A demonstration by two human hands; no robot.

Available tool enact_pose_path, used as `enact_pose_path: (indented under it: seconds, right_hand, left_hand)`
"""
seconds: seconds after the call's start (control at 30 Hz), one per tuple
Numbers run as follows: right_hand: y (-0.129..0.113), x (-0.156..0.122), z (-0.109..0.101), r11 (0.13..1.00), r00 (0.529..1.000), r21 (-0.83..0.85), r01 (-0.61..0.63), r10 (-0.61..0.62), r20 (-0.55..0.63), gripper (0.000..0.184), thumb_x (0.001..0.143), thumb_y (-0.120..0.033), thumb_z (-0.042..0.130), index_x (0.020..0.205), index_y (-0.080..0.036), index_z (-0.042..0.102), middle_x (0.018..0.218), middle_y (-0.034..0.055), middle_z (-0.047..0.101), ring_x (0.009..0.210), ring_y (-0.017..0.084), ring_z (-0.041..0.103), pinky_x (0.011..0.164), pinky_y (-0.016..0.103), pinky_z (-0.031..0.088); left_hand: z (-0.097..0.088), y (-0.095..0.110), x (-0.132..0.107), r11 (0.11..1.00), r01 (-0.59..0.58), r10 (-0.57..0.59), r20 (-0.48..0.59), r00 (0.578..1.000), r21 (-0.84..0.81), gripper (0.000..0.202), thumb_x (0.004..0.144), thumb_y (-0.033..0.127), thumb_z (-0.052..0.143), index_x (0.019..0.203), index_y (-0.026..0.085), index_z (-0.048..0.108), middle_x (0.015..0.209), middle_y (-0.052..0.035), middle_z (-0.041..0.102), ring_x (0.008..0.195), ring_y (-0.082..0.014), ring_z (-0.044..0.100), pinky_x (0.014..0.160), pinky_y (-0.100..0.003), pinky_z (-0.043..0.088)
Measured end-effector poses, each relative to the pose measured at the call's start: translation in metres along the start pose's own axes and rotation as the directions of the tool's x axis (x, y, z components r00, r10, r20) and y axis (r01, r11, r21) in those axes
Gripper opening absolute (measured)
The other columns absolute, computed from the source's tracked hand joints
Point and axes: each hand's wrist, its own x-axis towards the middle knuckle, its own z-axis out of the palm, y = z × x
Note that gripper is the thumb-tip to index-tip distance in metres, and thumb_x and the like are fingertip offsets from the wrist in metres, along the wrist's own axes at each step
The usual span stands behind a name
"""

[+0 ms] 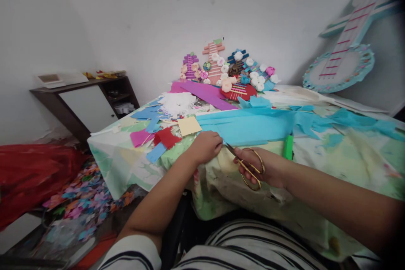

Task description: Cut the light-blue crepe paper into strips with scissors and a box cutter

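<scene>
I have a cloth-covered table (pixel 354 156) spread under a long sheet of blue paper (pixel 249 126), and I place everything else by that blue paper. Well off to its left I see a low cabinet (pixel 87 107); beyond it on the right, a big pale-blue guitar-shaped model (pixel 337 61) leans at a tilt. Just behind the blue paper I make out a purple strip (pixel 209 94) lying aslant. Of the 2 hands I watch, the right hand (pixel 268 166) is at the paper's near side, fingers closed around the gold handles of the scissors (pixel 245 166). The left hand (pixel 207 147), at the paper's near left corner, is curled with the knuckles up; I cannot tell whether its fingers pinch anything. I see the scissors on the near side of the blue paper, blades pointing toward the left hand. Just left of the paper lies 1 yellow square (pixel 189 126), and at its near right edge a slim green object (pixel 288 147).
</scene>
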Motion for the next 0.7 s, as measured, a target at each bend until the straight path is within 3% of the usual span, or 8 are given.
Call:
enact_pose_path:
  seconds: [0.7]
  right_hand:
    - [0.0012,0.0055,0.0067,0.998,0.998,-0.055,-0.015,0.011,-0.064,0.035,0.085,-0.039,0.036,0.062,-0.015,0.044,0.04,-0.005,0.04,0.028,0.005,0.036,0.028,0.016,0.028]
  left_hand:
    - [-0.002,0.0006,-0.0001,1.0,0.013,-0.012,0.029,0.999,-0.019,0.018,0.08,0.022,0.044,0.071,0.016,0.059,0.07,-0.0043,0.055,0.071,-0.0164,0.05,0.065,-0.029,0.037]
